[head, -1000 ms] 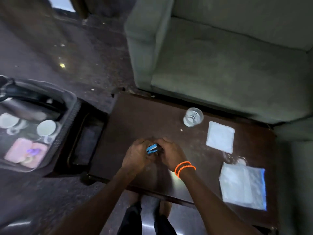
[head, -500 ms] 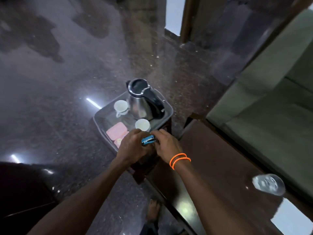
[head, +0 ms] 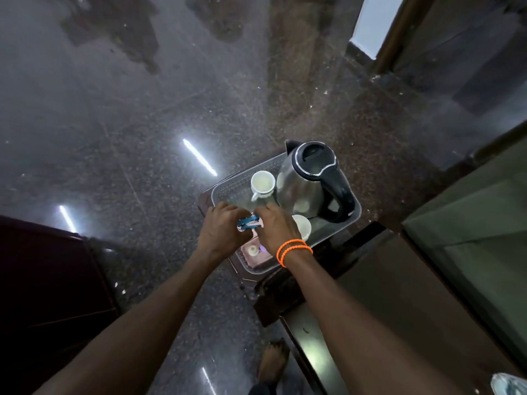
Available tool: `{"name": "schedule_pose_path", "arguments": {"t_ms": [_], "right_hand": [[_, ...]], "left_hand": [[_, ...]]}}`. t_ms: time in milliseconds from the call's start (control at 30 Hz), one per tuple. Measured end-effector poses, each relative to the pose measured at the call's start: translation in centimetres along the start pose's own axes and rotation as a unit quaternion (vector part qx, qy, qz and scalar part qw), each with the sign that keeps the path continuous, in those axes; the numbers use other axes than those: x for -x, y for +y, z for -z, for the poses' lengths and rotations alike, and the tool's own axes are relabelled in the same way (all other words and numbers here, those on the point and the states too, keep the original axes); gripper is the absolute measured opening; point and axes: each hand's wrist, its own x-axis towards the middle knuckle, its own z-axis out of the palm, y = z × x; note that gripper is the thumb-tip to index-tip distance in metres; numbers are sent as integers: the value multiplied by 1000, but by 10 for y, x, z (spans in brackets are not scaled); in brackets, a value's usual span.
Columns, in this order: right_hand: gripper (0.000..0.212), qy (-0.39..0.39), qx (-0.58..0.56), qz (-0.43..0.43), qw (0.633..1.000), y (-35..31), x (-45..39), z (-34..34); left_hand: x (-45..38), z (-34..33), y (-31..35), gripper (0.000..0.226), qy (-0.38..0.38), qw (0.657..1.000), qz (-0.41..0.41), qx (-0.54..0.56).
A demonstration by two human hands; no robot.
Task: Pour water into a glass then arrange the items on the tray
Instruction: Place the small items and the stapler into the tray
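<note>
A grey perforated tray (head: 236, 183) rests on a small dark stand. On it stand a steel kettle (head: 306, 185) with a black lid and handle, a white cup (head: 262, 182) and a second white cup (head: 302, 226). Something pink (head: 255, 256) lies at the tray's near end. My left hand (head: 222, 232) and my right hand (head: 275, 226), with orange bands on its wrist, hover together over the tray's near part, both pinching a small blue object (head: 248, 222). What that object is I cannot tell. The glass (head: 509, 384) shows only at the bottom right corner.
A dark wooden table (head: 385, 295) runs along the right, with a green sofa (head: 479, 212) behind it. Dark furniture (head: 51, 280) sits at the left. Polished stone floor (head: 142, 109) fills the upper view. A bare foot (head: 273, 363) stands by the table edge.
The view swung left from the table to the tray. Both hands, still pinching the blue object, moved from over the table to over the tray. The glass slid to the frame's bottom right.
</note>
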Motion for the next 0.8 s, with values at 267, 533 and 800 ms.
{"name": "schedule_pose_path", "arguments": {"t_ms": [267, 533, 800], "right_hand": [[25, -39, -10, -21, 999, 1, -13, -17], [33, 22, -63, -17, 998, 11, 12, 3], [36, 78, -68, -96, 990, 70, 107, 43]], "left_hand": [[-3, -20, -21, 35, -26, 999, 22, -40], [0, -15, -11, 35, -26, 999, 12, -33], [-2, -38, 83, 23, 48, 996, -78, 22]]}}
